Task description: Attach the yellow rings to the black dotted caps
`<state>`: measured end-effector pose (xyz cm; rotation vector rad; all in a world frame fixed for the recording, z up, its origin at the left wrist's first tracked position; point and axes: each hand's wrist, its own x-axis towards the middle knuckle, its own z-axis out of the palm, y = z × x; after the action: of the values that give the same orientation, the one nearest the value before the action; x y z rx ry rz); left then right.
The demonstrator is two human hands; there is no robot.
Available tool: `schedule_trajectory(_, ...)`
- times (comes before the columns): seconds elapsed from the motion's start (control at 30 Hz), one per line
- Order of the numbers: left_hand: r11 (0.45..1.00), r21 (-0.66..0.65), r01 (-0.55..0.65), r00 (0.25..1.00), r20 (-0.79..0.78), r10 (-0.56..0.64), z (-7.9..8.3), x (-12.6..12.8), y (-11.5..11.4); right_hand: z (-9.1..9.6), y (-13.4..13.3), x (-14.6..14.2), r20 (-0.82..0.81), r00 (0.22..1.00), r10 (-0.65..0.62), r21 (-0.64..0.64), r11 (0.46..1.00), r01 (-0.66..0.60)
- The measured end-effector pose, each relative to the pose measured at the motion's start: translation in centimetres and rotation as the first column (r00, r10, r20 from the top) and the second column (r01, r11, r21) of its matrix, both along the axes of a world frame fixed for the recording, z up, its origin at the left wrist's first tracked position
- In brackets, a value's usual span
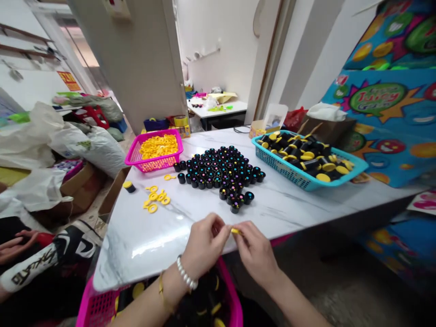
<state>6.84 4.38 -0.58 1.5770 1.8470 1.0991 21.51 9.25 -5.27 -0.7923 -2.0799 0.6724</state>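
Just over the table's front edge, my right hand [256, 250] pinches a small yellow plastic piece [235, 231] between thumb and fingers. My left hand [208, 240] is closed, its fingertips meeting the near end of that piece; whatever lies inside its curled fingers is hidden. Beyond my hands stands a dense group of small black cups [218, 168], with coloured dots showing inside them. To their left lie several loose yellow ring-ended pieces [153, 197]. One black container with a yellow cap [129, 186] lies near the table's left edge.
A pink basket [150, 165] of yellow pieces stands at back left. On the right, a teal basket [299, 181] holds yellow-capped black containers. Another pink basket [235, 295] with similar containers sits below my forearms. Printed blue cartons [384, 122] are stacked right. Another person's leg [30, 272] shows left.
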Motion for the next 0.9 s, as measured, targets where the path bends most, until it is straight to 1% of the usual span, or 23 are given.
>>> schedule_trajectory(0.07, 0.999, 0.034, -0.041, 0.994, -0.102, 0.044, -0.9, -0.1, 1.9, 0.4, 1.0, 1.1, -0.008, 0.999, -0.045, -0.113, 0.993, 0.044)
schedule_trajectory(0.1, 0.999, 0.028, -0.042, 0.989, -0.14, 0.045, -1.4, -0.1, 2.8, 0.5, 1.7, 1.5, 0.008, 0.997, -0.075, -0.145, 0.987, 0.075)
schedule_trajectory(0.17, 0.999, 0.0, -0.04, 0.981, -0.19, 0.039, -2.5, 0.0, 4.2, 0.7, 3.0, 2.0, 0.068, 0.987, -0.146, -0.155, 0.976, 0.155)
schedule_trajectory(0.23, 0.998, -0.012, -0.056, 0.976, -0.21, 0.053, -3.3, 0.2, 5.2, 0.8, 4.3, 2.1, 0.153, 0.972, -0.179, -0.135, 0.97, 0.2)
schedule_trajectory(0.3, 0.998, -0.003, -0.064, 0.975, -0.213, 0.062, -3.6, 0.2, 5.8, 1.0, 5.1, 1.7, 0.217, 0.965, -0.145, -0.117, 0.978, 0.173)
schedule_trajectory(0.37, 0.999, 0.024, -0.041, 0.98, -0.196, 0.045, -3.6, 0.0, 5.7, 1.4, 5.1, 1.1, 0.251, 0.967, -0.055, -0.1, 0.992, 0.082)
schedule_trajectory(0.43, 0.998, 0.064, -0.016, 0.982, -0.189, 0.028, -3.5, -0.6, 4.9, 1.7, 4.3, 0.4, 0.255, 0.966, 0.037, -0.09, 0.996, -0.014)
schedule_trajectory(0.47, 0.996, 0.084, -0.019, 0.98, -0.196, 0.035, -3.4, -1.2, 4.2, 1.9, 3.7, 0.0, 0.243, 0.966, 0.085, -0.111, 0.992, -0.059)
schedule_trajectory(0.5, 0.995, 0.097, -0.033, 0.976, -0.21, 0.052, -3.3, -1.9, 3.3, 1.9, 3.2, -0.2, 0.217, 0.968, 0.126, -0.155, 0.984, -0.094)
schedule_trajectory(0.57, 0.991, 0.105, -0.081, 0.966, -0.236, 0.104, -3.3, -3.4, 1.1, 1.9, 2.2, -0.6, 0.13, 0.979, 0.16, -0.285, 0.951, -0.118)
schedule_trajectory(0.63, 0.986, 0.106, -0.127, 0.958, -0.244, 0.15, -3.2, -5.0, -1.2, 1.7, 1.9, -0.8, 0.065, 0.986, 0.156, -0.429, 0.896, -0.113)
schedule_trajectory(0.7, 0.985, 0.099, -0.141, 0.955, -0.249, 0.162, -3.2, -6.2, -3.1, 1.7, 2.0, -1.1, 0.043, 0.982, 0.184, -0.553, 0.823, -0.129)
schedule_trajectory(0.77, 0.988, 0.082, -0.133, 0.954, -0.258, 0.15, -3.3, -6.8, -4.3, 1.9, 2.3, -1.4, 0.042, 0.958, 0.283, -0.645, 0.74, -0.19)
schedule_trajectory(0.8, 0.989, 0.076, -0.13, 0.954, -0.262, 0.146, -3.4, -6.8, -4.6, 2.1, 2.4, -1.7, 0.062, 0.94, 0.336, -0.656, 0.724, -0.215)
schedule_trajectory(0.83, 0.989, 0.076, -0.129, 0.953, -0.266, 0.145, -3.5, -6.8, -4.7, 2.5, 2.5, -1.9, 0.102, 0.922, 0.373, -0.631, 0.741, -0.23)
schedule_trajectory(0.87, 0.988, 0.082, -0.129, 0.952, -0.269, 0.147, -3.6, -6.7, -4.7, 2.8, 2.5, -2.1, 0.159, 0.906, 0.391, -0.568, 0.787, -0.241)
schedule_trajectory(0.9, 0.987, 0.093, -0.13, 0.951, -0.27, 0.151, -3.6, -6.7, -4.7, 3.2, 2.4, -2.3, 0.221, 0.895, 0.388, -0.472, 0.845, -0.25)
